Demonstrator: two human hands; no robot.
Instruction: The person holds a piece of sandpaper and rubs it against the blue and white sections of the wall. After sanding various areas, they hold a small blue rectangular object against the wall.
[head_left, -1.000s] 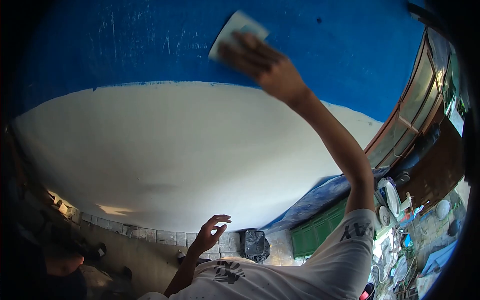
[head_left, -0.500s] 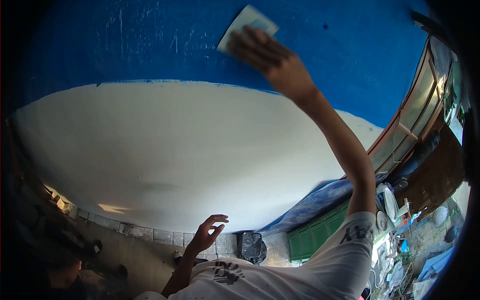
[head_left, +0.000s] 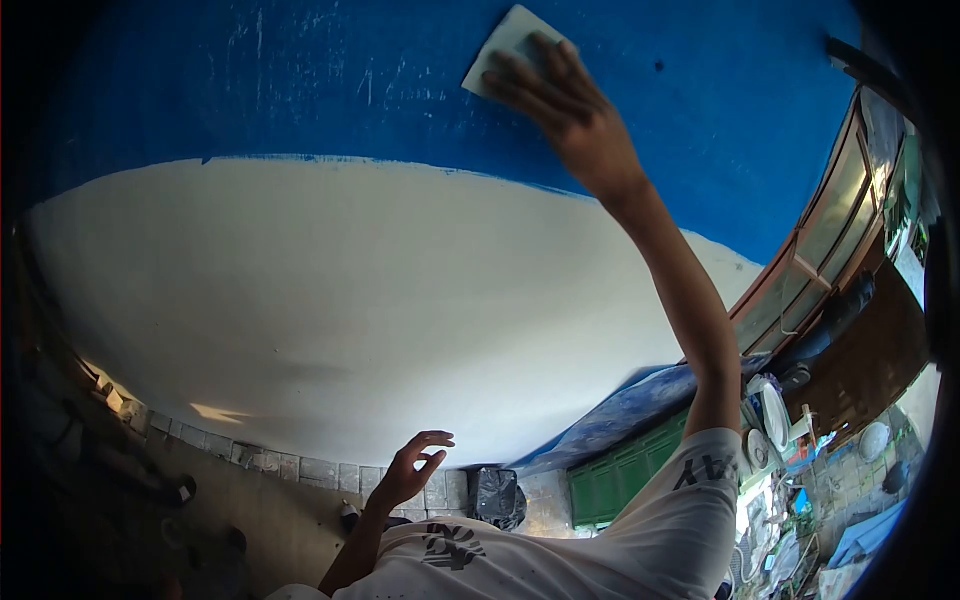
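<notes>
High on the blue painted part of the wall (head_left: 400, 60), my right hand (head_left: 570, 110) presses a pale sheet of sandpaper (head_left: 512, 38) flat against the surface. The fingers are spread over the sheet, and one corner of it sticks out to the upper left. White scratches and scuffs mark the blue paint left of the sheet. My left hand (head_left: 408, 472) hangs low in front of my body, holding nothing, with its fingers loosely curved and thumb apart. Behind it lies the lower, off-white part of the wall (head_left: 330, 290).
A black plastic-wrapped bundle (head_left: 495, 498) stands at the wall's foot beside a green cabinet-like object (head_left: 620, 470). A blue patterned sheet (head_left: 625, 415) lies along the wall base. At right are a wood-framed window (head_left: 815, 250) and household clutter (head_left: 800, 470).
My right hand and the sandpaper have shifted slightly right and up along the blue wall. My left hand keeps its pose. A person's head at the lower left no longer shows clearly.
</notes>
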